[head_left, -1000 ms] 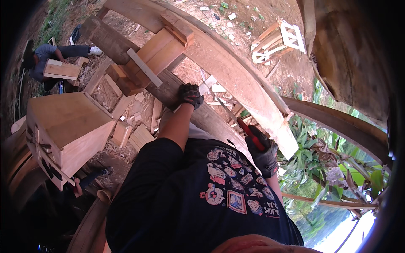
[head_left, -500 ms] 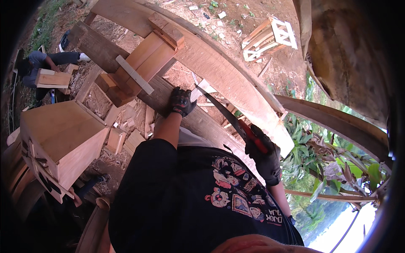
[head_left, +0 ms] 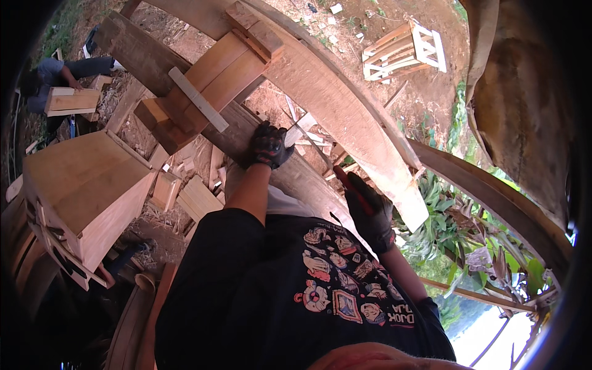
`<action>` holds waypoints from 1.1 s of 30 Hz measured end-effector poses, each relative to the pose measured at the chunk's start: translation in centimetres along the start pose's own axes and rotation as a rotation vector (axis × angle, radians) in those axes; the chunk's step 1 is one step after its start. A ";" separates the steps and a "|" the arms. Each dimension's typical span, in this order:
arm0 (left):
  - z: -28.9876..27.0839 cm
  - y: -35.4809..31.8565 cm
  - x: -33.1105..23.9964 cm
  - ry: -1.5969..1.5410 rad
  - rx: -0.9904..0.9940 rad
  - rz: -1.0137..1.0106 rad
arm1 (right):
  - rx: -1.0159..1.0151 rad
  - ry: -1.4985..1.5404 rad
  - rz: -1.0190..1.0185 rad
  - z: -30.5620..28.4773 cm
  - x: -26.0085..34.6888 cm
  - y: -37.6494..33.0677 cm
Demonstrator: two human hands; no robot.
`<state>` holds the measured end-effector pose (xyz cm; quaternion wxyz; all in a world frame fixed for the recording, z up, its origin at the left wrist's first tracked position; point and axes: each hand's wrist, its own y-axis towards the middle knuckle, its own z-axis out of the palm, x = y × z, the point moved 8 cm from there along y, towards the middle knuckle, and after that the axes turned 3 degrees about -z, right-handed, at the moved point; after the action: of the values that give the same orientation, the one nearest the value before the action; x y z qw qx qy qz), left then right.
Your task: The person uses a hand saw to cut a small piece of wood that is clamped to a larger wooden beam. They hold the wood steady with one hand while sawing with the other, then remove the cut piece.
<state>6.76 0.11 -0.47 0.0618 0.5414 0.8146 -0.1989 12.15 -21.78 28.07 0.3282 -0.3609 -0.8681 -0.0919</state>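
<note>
My left hand (head_left: 270, 145), in a dark glove, is closed on a pale, thin piece of wood (head_left: 300, 128) and rests on a weathered plank (head_left: 303, 177). The piece juts out past the plank's edge, beyond my fingers. In my gloved right hand (head_left: 372, 214) is a hand saw (head_left: 319, 152) with a red handle, gripped low and to the right. Its narrow dark blade points up and left and crosses the pale piece close to my left hand. Whether the teeth touch the wood is not clear.
A reddish wooden box (head_left: 225, 69) with a light stick (head_left: 197, 100) across it sits on the plank. A long curved board (head_left: 351, 105) runs beyond. Left stands a large wooden case (head_left: 86, 191); farther off, a person (head_left: 52, 83) handles a block. A slatted frame (head_left: 404, 52) lies upper right.
My right hand and the saw have moved up and left, bringing the blade farther across the pale piece. My left hand keeps its hold; the view has shifted slightly.
</note>
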 end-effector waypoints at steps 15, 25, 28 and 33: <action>-0.5 -0.2 0.1 -0.015 -0.072 0.020 | 0.065 0.032 -0.063 14.3 -7.2 13.1; 0.4 0.2 0.1 -0.082 -0.124 0.055 | -0.076 0.178 -0.114 14.8 -8.8 9.2; 0.0 -0.3 -0.1 0.005 -0.137 0.068 | -0.002 0.256 0.053 14.4 -8.8 9.5; 1.0 1.0 -4.5 0.136 -0.139 0.134 | 0.037 0.190 0.278 11.3 -6.3 11.5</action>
<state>9.33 -3.77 -0.20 0.0570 0.6013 0.7907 -0.1000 17.63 -12.58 14.45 0.4251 -0.4613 -0.7762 -0.0633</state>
